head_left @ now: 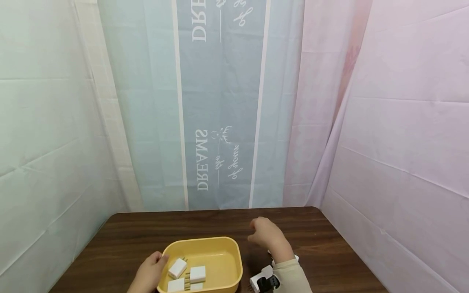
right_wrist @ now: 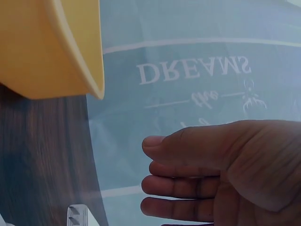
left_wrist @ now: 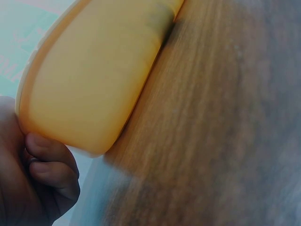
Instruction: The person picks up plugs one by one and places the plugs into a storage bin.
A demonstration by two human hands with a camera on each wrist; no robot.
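My left hand [head_left: 148,273] grips the left rim of a yellow plastic bin [head_left: 234,244], its thumb over the edge. In the left wrist view, bent fingers [left_wrist: 54,175] show against the bin's outer wall [left_wrist: 89,84]. Several white plug-in chargers with metal prongs, one of them this charger [head_left: 177,268], lie in the bin's left part. To the right of the bin, my right hand [head_left: 269,236] hovers above the table with nothing in it. Its fingers [right_wrist: 181,187] are loosely extended, with the thumb apart from them in the right wrist view.
More white chargers [head_left: 257,281] and a black plug [head_left: 268,283] lie on the dark wood table [head_left: 146,228] beside the right sleeve, which partly hides them. Pale cloth curtains [head_left: 220,101] hang behind the table and along both sides.
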